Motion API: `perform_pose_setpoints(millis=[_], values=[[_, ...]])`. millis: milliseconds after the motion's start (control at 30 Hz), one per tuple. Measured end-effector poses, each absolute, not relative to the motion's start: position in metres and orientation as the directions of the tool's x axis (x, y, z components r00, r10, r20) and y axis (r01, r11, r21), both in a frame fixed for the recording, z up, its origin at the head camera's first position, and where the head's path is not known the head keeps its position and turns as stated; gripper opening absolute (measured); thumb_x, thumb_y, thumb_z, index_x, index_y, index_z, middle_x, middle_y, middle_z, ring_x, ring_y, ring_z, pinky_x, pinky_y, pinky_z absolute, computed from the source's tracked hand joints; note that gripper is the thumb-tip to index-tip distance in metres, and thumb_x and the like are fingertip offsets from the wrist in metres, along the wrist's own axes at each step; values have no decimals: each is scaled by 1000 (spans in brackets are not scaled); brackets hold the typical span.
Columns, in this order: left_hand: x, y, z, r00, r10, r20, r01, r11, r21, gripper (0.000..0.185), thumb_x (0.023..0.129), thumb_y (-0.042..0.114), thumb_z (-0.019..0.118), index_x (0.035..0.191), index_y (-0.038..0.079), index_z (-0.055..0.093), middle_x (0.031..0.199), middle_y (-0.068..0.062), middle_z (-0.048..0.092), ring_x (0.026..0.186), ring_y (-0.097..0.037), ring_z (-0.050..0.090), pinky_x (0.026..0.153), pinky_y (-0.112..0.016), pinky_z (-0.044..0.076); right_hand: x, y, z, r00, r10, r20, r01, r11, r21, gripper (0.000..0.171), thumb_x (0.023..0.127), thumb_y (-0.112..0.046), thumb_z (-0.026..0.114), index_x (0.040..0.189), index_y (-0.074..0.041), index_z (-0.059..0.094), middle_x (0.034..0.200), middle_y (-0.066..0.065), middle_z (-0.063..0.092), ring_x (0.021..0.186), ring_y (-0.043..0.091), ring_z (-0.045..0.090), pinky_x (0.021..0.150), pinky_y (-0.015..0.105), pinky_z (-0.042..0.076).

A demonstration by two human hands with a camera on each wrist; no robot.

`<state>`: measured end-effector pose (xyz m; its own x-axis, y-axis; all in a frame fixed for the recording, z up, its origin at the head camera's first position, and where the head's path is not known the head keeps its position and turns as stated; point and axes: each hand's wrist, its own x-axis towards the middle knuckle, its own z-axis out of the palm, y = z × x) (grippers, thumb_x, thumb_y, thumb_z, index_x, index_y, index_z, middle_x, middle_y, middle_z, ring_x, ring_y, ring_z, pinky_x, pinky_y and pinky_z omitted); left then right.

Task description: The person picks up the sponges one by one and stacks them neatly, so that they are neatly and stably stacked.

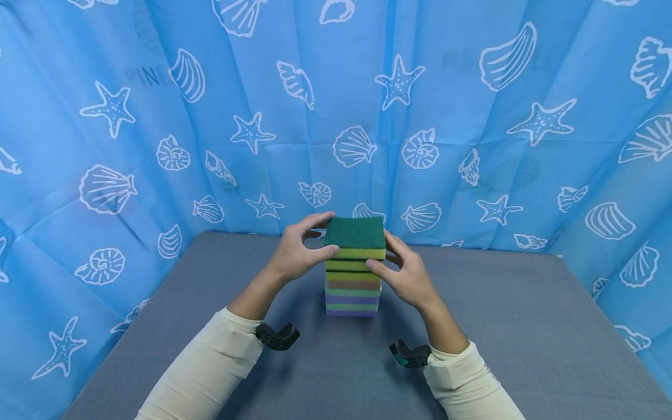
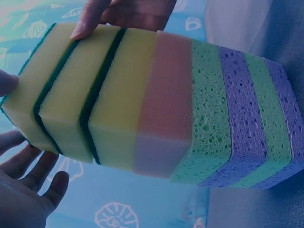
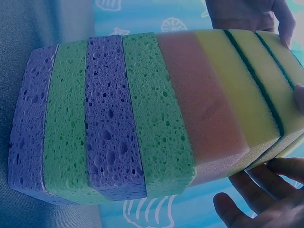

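Observation:
A stack of sponges (image 1: 353, 284) stands upright on the grey table. Purple and light green porous sponges (image 3: 110, 118) form its lower part. Above them come a pinkish layer (image 2: 166, 90) and several yellow layers, with dark green scouring pads between. The top scouring sponge (image 1: 354, 232) lies dark green side up. My left hand (image 1: 296, 251) holds that sponge at its left end, thumb at the front corner, fingers behind. My right hand (image 1: 412, 277) grips the right side of the upper stack, thumb against the front near the second sponge. Contact of some right fingers is hidden.
The grey tabletop (image 1: 499, 326) extends on both sides of the stack. A blue curtain (image 1: 315, 116) with white shells and starfish hangs close behind the table. Black wrist bands (image 1: 277, 337) sit at both cuffs.

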<state>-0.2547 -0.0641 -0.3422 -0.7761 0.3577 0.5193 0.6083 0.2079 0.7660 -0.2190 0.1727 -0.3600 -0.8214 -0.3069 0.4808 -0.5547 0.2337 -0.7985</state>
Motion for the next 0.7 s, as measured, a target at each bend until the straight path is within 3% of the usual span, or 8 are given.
perform_pose_setpoints(millis=[700], values=[[-255,-67,-341,-794,374,480,586,259,767,60,85,13,71,140,3,50,136,-12,50,116,-28,52,93,-42,44,-219,173,-360,-818,-316,481,-558,234,-796,67,90,2,63,148,3,31,144,23,39,124,40,44,97,57,38]])
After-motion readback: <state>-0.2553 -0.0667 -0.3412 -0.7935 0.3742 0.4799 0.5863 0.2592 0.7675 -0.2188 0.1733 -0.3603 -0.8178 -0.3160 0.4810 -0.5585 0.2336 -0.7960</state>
